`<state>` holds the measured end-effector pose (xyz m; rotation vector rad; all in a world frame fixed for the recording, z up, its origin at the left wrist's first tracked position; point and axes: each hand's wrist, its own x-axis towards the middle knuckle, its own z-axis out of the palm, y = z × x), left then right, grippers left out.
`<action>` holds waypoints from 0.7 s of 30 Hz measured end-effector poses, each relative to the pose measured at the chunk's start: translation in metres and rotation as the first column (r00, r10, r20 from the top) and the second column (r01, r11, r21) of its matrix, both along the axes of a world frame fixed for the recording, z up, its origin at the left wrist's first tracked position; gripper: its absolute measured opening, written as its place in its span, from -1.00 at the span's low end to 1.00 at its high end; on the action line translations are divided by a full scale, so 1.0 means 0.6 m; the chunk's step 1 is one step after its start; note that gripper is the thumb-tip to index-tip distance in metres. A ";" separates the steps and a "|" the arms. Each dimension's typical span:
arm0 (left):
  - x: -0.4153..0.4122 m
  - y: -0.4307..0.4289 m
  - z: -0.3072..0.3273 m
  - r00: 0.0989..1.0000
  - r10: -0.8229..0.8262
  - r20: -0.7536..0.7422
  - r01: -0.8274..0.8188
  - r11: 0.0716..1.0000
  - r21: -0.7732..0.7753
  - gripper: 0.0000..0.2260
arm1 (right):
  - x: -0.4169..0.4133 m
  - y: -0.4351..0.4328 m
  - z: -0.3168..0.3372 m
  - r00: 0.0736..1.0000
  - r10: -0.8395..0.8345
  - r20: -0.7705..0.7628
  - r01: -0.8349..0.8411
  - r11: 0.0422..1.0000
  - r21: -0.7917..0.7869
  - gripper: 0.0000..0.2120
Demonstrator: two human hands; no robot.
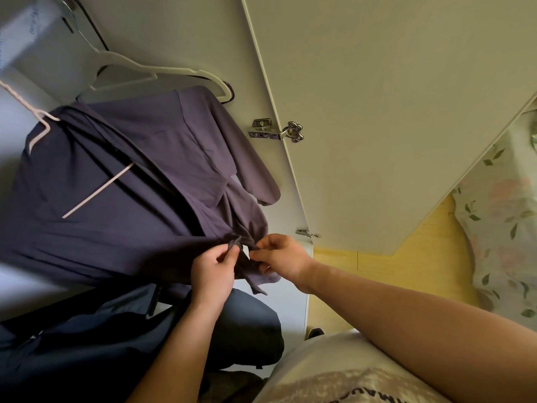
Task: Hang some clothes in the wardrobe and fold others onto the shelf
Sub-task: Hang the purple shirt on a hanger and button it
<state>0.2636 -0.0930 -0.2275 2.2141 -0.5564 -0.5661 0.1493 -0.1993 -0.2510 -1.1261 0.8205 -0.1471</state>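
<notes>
A purple-grey shirt hangs on a pale pink hanger inside the wardrobe, at the left of the view. Both my hands meet at its lower front edge. My left hand pinches one flap of the fabric. My right hand pinches the opposite flap, close to what looks like a button. An empty white hanger hangs behind the shirt. Dark navy clothing lies bunched below the shirt on the wardrobe floor or shelf.
The open white wardrobe door fills the upper right, with a metal hinge on its inner edge. A floral bedsheet lies at the far right over a yellow floor. A garment bag hangs top left.
</notes>
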 end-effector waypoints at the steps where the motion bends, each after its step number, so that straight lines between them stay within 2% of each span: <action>1: 0.002 0.001 0.000 0.997 -0.035 0.073 0.031 0.998 0.057 -0.85 | -0.001 0.000 -0.001 1.000 -0.003 -0.011 0.003 1.000 -0.025 -0.87; 3: 0.002 0.000 -0.001 0.991 -0.051 0.127 0.037 0.993 0.112 -0.81 | -0.003 -0.001 -0.002 0.999 0.006 -0.039 -0.009 0.997 -0.081 -0.86; 4: 0.000 -0.001 -0.002 0.995 -0.025 0.102 0.014 0.994 0.107 -0.81 | -0.005 -0.001 -0.002 0.999 0.011 -0.052 -0.016 0.995 -0.101 -0.88; 7: -0.003 0.000 -0.005 0.991 0.088 -0.101 -0.087 0.996 0.007 -0.88 | -0.007 -0.003 -0.007 0.996 -0.003 -0.094 -0.010 0.991 -0.135 -0.92; 11: -0.005 -0.003 -0.002 0.960 0.142 -0.240 -0.173 0.979 -0.112 -0.93 | -0.007 -0.004 -0.011 0.989 0.010 -0.147 -0.037 0.982 -0.185 -0.89; 13: -0.007 -0.003 0.001 0.950 0.152 -0.271 -0.195 0.971 -0.137 -0.96 | -0.007 -0.003 -0.010 0.987 0.030 -0.158 -0.061 0.980 -0.192 -0.87; 17: -0.003 0.003 -0.005 0.967 0.093 -0.237 -0.109 0.993 -0.052 -0.81 | -0.008 -0.003 -0.009 0.966 0.068 -0.249 -0.130 0.962 -0.240 -0.74; 21: -0.008 0.000 0.000 0.964 0.110 -0.242 -0.129 0.990 -0.065 -0.84 | -0.009 -0.007 -0.009 0.941 0.100 -0.322 -0.178 0.959 -0.222 -0.72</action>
